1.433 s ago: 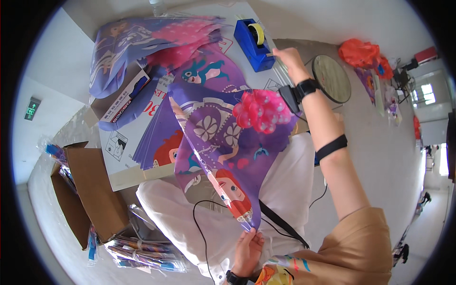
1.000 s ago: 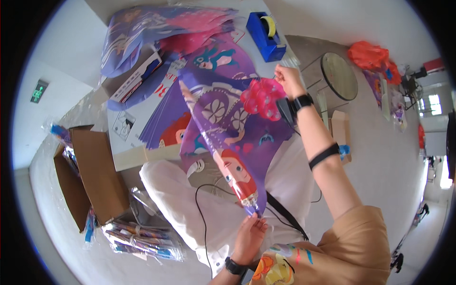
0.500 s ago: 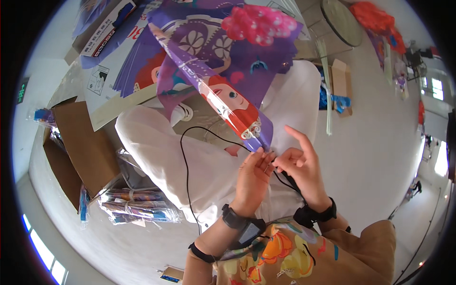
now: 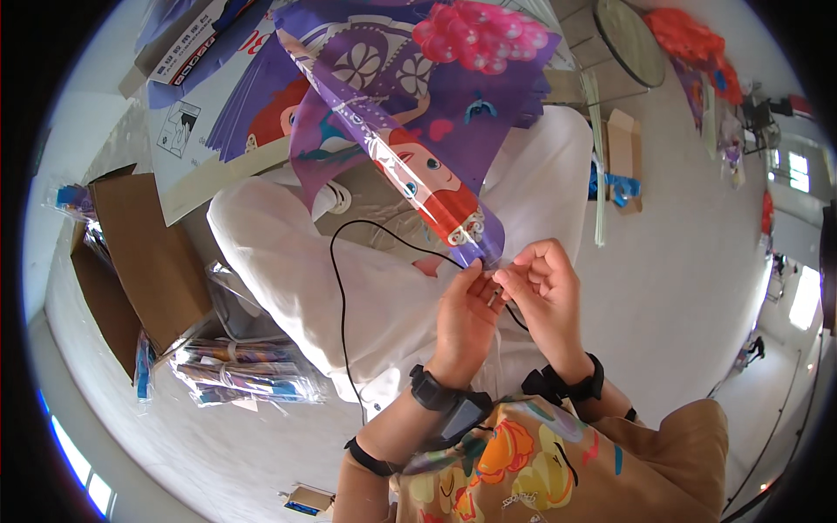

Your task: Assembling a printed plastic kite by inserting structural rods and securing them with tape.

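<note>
A glossy purple printed sheet (image 4: 427, 187), with a red-haired cartoon figure, narrows toward me in a rolled or folded strip. My left hand (image 4: 465, 321) pinches its narrow near end between thumb and fingers. Close beside it, my right hand (image 4: 551, 301) has thumb and fingertips together at the same end, where a bit of clear film shows. Whether the right fingertips grip the film or the purple edge is too small to tell. The sheet's wide far part lies over a worktop with more purple sheets. A thin black cord (image 4: 341, 292) loops across my white-trousered lap.
On the left stands an open cardboard box (image 4: 148, 253), with plastic-wrapped bundles (image 4: 248, 370) on the floor. A printed carton (image 4: 187, 48) sits at the far left. At right are a small box with blue items (image 4: 621, 174), thin pale sticks (image 4: 598, 187) and a round stool (image 4: 629, 44).
My right hand's index finger, raised before, has curled in, and its fingertips have come up to the sheet's narrow end. My left hand keeps its pinch. The view has shifted slightly.
</note>
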A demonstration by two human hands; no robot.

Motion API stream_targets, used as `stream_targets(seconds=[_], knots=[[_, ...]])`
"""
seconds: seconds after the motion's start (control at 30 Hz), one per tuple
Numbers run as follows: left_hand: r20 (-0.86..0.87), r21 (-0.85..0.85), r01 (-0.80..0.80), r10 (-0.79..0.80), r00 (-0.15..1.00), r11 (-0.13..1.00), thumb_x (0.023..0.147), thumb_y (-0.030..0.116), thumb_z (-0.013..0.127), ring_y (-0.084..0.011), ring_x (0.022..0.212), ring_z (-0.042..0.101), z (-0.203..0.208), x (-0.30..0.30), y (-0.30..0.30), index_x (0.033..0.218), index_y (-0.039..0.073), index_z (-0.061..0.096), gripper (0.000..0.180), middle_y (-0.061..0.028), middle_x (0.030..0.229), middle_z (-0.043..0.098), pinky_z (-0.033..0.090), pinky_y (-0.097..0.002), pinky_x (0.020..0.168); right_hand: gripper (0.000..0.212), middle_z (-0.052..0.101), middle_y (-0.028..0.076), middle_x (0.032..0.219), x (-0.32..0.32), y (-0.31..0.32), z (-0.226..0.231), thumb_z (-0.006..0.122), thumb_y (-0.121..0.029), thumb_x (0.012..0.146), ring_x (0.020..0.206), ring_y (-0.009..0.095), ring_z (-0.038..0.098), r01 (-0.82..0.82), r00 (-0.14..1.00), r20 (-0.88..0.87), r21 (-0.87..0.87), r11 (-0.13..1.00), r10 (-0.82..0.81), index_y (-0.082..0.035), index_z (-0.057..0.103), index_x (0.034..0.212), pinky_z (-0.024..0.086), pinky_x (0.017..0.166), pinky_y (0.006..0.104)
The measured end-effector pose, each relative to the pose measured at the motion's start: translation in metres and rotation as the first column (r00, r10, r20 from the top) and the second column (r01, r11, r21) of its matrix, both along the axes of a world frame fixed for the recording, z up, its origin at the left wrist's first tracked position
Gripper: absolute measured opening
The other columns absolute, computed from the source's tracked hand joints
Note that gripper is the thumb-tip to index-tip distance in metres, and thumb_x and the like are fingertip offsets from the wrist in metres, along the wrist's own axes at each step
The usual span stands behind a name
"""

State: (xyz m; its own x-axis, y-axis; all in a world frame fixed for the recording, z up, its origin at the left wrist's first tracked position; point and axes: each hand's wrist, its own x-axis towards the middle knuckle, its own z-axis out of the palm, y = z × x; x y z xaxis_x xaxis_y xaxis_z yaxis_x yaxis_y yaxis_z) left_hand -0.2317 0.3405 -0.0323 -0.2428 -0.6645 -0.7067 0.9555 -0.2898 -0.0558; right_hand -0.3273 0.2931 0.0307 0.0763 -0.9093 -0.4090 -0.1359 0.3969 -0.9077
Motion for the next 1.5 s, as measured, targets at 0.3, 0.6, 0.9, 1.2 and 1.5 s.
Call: stream_targets(seconds=[0.3, 0.6, 0.9, 1.2, 1.5], knots=[[-0.046, 0.04, -0.006, 0.008, 0.999, 0.999, 0.094, 0.029, 0.054, -0.0192, 0.099, 0.061, 0.002, 0.002, -0.002, 0.095, 0.009, 0.061, 0.022, -0.0056, 0.1, 0.067, 0.044, -0.0351, 0.091, 0.02, 0.057, 0.001, 0.079, 0.0, 0.0, -0.003, 0.066, -0.003, 0.088, 0.069, 0.005, 0.056, -0.038, 0.998, -0.057, 0.055, 0.998, 0.041, -0.003, 0.047, 0.093, 0.042, 0.06, 0.0182], [-0.038, 0.049, -0.034, 0.035, 0.999, 0.998, 0.094, 0.028, 0.055, -0.0188, 0.098, 0.06, 0.003, 0.0, -0.002, 0.09, 0.01, 0.059, 0.018, -0.005, 0.098, 0.066, 0.044, -0.0359, 0.092, 0.02, 0.057, 0.002, 0.078, -0.008, 0.003, -0.008, 0.066, -0.003, 0.087, 0.069, 0.004, 0.056, -0.035, 0.996, -0.079, 0.074, 0.997, 0.04, -0.002, 0.047, 0.092, 0.043, 0.06, 0.0187], [0.014, 0.055, 0.004, -0.005, 1.0, 0.998, 0.094, 0.029, 0.055, -0.0185, 0.099, 0.059, 0.005, -0.001, -0.004, 0.106, 0.007, 0.061, 0.026, -0.0056, 0.103, 0.066, 0.044, -0.0359, 0.09, 0.02, 0.059, 0.003, 0.077, -0.01, 0.002, -0.01, 0.066, -0.001, 0.087, 0.068, 0.005, 0.056, -0.072, 0.99, -0.117, 0.065, 0.995, 0.079, -0.002, 0.046, 0.093, 0.044, 0.06, 0.0192], [0.223, 0.062, 0.005, -0.018, 0.975, 0.998, 0.09, 0.017, 0.066, -0.0104, 0.083, 0.061, 0.017, -0.006, -0.012, 0.089, 0.008, 0.067, 0.01, 0.0006, 0.086, 0.066, 0.045, -0.0276, 0.078, 0.021, 0.061, 0.004, 0.078, -0.011, 0.002, -0.009, 0.065, 0.0, 0.087, 0.068, 0.005, 0.056, -0.064, 0.992, -0.106, 0.1, 0.993, 0.075, -0.002, 0.046, 0.094, 0.045, 0.06, 0.0195], [0.335, -0.023, 0.006, 0.002, 0.942, 1.0, 0.092, 0.019, 0.065, -0.0083, 0.081, 0.056, 0.019, -0.003, -0.013, 0.087, 0.011, 0.066, 0.009, 0.0036, 0.087, 0.061, 0.043, -0.0258, 0.076, 0.02, 0.069, 0.012, 0.094, -0.032, -0.002, 0.019, 0.062, -0.008, 0.089, 0.064, 0.007, 0.055, -0.015, 0.992, 0.114, 0.521, 0.853, -0.053, -0.005, 0.047, 0.103, 0.036, 0.052, 0.018]])
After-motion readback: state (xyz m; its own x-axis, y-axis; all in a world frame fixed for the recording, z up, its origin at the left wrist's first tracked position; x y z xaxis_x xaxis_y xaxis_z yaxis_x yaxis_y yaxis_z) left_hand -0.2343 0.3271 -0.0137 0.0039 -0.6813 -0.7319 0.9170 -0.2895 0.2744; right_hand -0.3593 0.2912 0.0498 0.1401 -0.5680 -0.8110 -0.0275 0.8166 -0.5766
